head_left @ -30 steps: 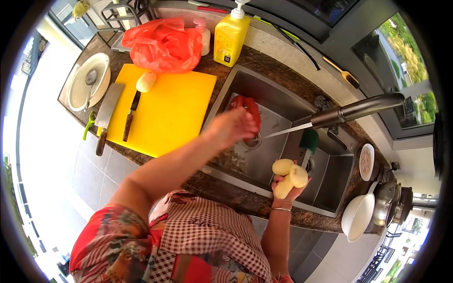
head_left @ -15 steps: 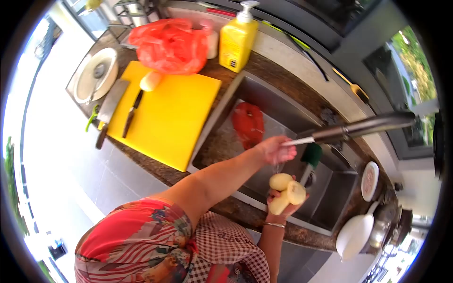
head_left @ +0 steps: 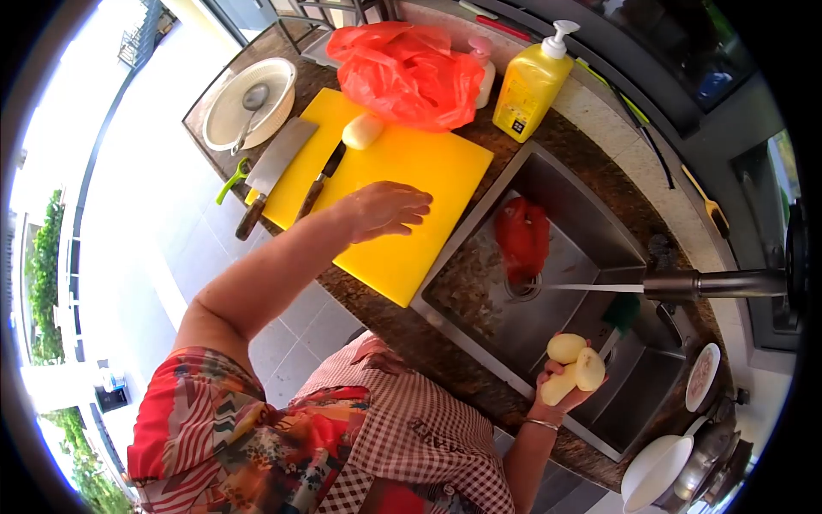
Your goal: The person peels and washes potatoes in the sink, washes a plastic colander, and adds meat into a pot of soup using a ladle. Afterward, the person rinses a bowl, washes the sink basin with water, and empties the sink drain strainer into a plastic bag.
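Note:
Over the yellow cutting board (head_left: 402, 248), my left hand (head_left: 385, 210) hovers with its fingers apart and nothing in it. One peeled potato (head_left: 362, 131) lies at the board's upper edge, beside a small knife (head_left: 322, 179) and a cleaver (head_left: 282, 156). My right hand (head_left: 565, 387) holds three peeled potatoes (head_left: 589, 369) above the sink's front edge. Water streams from the faucet (head_left: 715, 283) into the sink (head_left: 574, 291), where a red bag (head_left: 521, 238) lies near the drain.
A red plastic bag (head_left: 407, 73) and a yellow soap bottle (head_left: 531, 90) stand behind the board. A basket (head_left: 282, 81) with a ladle and a green peeler (head_left: 232, 181) are left. A small dish (head_left: 702, 377) and a white pan (head_left: 656, 474) are right.
My left hand has gone from the faucet's stream back over the cutting board. My right hand still holds the potatoes. The whole view has shifted and turned.

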A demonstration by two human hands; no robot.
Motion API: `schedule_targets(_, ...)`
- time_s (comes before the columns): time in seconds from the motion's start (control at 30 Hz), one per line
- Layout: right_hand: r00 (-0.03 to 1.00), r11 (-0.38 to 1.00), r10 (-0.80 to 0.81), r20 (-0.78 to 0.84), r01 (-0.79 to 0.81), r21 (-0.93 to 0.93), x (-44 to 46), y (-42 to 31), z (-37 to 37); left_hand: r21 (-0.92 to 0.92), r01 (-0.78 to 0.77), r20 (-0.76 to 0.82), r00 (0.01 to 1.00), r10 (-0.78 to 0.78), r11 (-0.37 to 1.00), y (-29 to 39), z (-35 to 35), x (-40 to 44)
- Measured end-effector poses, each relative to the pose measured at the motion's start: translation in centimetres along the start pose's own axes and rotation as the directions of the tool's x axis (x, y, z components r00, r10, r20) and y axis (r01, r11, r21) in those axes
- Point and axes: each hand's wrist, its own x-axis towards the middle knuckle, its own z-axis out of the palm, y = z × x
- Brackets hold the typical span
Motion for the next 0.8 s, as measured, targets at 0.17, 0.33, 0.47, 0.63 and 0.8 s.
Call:
schedule_targets(0.17, 0.999, 1.000, -0.004, 0.045, 0.004, 0.000, 0.2, 0.3, 0.3, 0.617, -0.278, -0.203, 0.848, 0.490, 0.736, -4.1, -5.9, -3.0)
schedule_targets(0.33, 0.991, 0.998, 0.035, 0.128, -0.042, 0.053, 0.4, -0.1, -0.5, 0.993, 0.037, -0.113, 0.643, 0.757, 0.116, -10.7, -5.0, -1.0)
schedule_targets(0.47, 0.992, 0.998, 0.056, 0.112, -0.060, 0.034, 0.5, 0.1, -0.2, 0.892, -0.450, 0.303, 0.551, 0.777, -0.028, -14.3, 3.6, 2.6)
schedule_targets(0.63, 0.996, 0.999, 0.030, 0.083, -0.028, -0.028, 0.7, -0.1, -0.3, 0.681, -0.723, 0.310, 0.424, 0.851, 0.113, -9.9, 8.8, 1.0)
schedule_targets(0.8, 0.999, 1.000, -0.008, 0.044, 0.008, -0.011, 0.4, 0.2, 0.1, 0.892, -0.437, 0.026, 0.297, 0.954, 0.112, -7.3, -4.7, 7.6)
